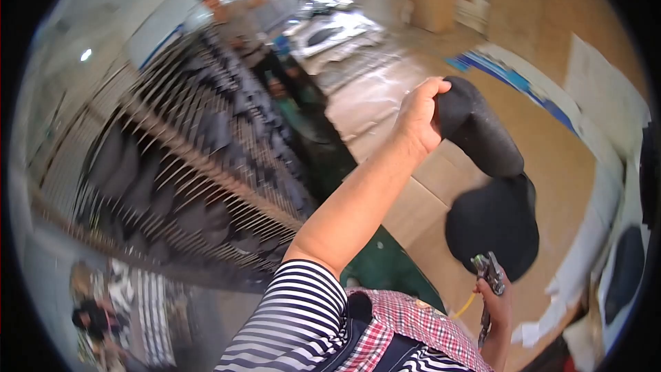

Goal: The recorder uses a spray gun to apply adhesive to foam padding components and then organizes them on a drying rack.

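Note:
My left hand (pixel 421 111) is raised on an outstretched arm, fingers closed round the top of a dark, curved padded piece (pixel 490 141). Below it sits a broad, rounded black piece (pixel 490 231); the two meet, and I cannot tell whether they are one. Lower right, my right hand (pixel 497 303) grips a metal spray gun (pixel 489 272), its head close to the black piece's lower edge. A yellow hose (pixel 467 305) trails beside the gun.
Brown cardboard (pixel 564 186) covers the work surface. On the left stands a large slatted rack (pixel 200 138) holding many dark pieces. Another person (pixel 241 27) beyond it lifts a dark piece; someone else (pixel 93 320) is at the lower left. White sheets (pixel 599 220) line the right.

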